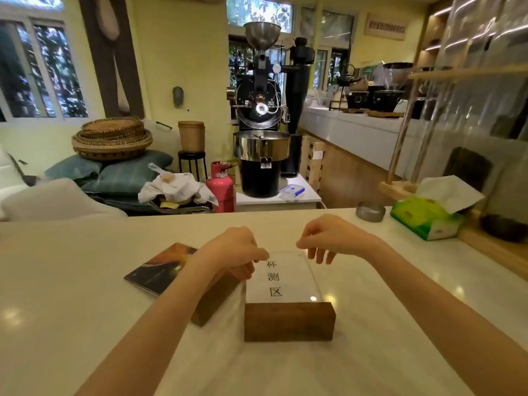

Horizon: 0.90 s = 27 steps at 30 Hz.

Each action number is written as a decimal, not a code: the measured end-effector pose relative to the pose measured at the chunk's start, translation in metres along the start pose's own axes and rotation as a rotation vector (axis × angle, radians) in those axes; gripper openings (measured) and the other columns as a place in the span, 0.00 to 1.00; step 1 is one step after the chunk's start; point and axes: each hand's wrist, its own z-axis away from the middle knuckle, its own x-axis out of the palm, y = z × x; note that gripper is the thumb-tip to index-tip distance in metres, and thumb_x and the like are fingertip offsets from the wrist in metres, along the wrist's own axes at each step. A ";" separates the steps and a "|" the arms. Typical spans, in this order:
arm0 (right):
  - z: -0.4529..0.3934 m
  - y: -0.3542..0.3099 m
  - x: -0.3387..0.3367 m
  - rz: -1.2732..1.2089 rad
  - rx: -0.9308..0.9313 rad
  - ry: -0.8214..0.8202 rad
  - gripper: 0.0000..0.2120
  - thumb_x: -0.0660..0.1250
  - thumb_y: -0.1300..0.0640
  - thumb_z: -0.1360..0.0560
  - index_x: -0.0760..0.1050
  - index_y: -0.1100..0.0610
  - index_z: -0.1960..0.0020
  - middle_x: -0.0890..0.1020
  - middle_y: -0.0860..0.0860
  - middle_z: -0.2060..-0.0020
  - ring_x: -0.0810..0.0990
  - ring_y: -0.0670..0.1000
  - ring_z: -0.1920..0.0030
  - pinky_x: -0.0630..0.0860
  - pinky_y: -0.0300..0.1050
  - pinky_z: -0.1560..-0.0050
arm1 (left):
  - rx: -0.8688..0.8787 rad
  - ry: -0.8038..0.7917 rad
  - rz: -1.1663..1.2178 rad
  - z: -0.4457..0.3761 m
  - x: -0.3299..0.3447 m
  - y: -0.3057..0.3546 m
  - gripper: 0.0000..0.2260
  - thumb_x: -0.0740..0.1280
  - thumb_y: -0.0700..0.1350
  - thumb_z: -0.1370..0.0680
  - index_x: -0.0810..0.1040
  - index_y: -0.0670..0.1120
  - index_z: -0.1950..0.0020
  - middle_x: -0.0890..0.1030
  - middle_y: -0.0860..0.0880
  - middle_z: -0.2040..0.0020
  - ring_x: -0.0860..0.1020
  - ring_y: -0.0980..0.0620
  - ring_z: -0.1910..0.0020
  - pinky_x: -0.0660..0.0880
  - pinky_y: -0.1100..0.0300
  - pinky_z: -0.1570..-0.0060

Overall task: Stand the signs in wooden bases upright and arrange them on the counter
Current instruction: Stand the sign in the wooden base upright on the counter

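A clear acrylic sign (281, 277) with black characters sits in a dark wooden base (288, 321) near the middle of the white counter (85, 310), its panel leaning away from me. My left hand (231, 252) pinches the panel's top left corner. Over the top right corner hovers my right hand (328, 238), fingers curled and apart, not clearly touching it. A second wooden base (213, 301) lies to the left, partly hidden under my left forearm; I cannot see its panel.
A dark booklet (160, 270) lies flat left of the signs. A green tissue box (428, 215) and a small metal dish (370, 211) stand at the counter's far right. Beyond the counter are a coffee roaster (261, 115) and a red gas cylinder (221, 184).
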 end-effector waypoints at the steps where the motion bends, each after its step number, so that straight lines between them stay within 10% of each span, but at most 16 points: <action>1: 0.002 0.006 0.005 -0.018 0.037 -0.020 0.10 0.66 0.54 0.26 0.78 0.62 0.53 0.82 0.53 0.67 0.81 0.49 0.69 0.79 0.39 0.69 | -0.023 -0.013 -0.057 0.001 0.003 -0.003 0.16 0.66 0.48 0.26 0.78 0.36 0.49 0.83 0.41 0.57 0.83 0.47 0.60 0.80 0.61 0.65; 11: 0.027 0.041 0.044 -0.294 0.305 -0.036 0.15 0.70 0.60 0.29 0.76 0.70 0.49 0.81 0.57 0.66 0.80 0.51 0.70 0.76 0.36 0.78 | -0.057 0.084 -0.073 0.006 0.035 -0.038 0.13 0.66 0.45 0.27 0.78 0.37 0.48 0.81 0.42 0.51 0.78 0.47 0.58 0.78 0.54 0.52; 18: 0.032 0.052 0.055 -0.553 0.316 -0.008 0.05 0.69 0.63 0.28 0.77 0.66 0.57 0.78 0.55 0.69 0.78 0.44 0.79 0.74 0.34 0.79 | -0.098 0.148 0.048 0.010 0.049 -0.043 0.07 0.67 0.41 0.28 0.78 0.38 0.62 0.72 0.47 0.71 0.70 0.52 0.71 0.65 0.63 0.70; 27: 0.045 0.054 0.045 -0.550 0.132 0.187 0.04 0.68 0.61 0.27 0.77 0.59 0.53 0.81 0.52 0.62 0.81 0.48 0.64 0.79 0.34 0.70 | 0.058 0.301 0.344 0.017 0.051 -0.039 0.14 0.70 0.38 0.30 0.77 0.36 0.45 0.83 0.43 0.56 0.82 0.47 0.57 0.81 0.55 0.57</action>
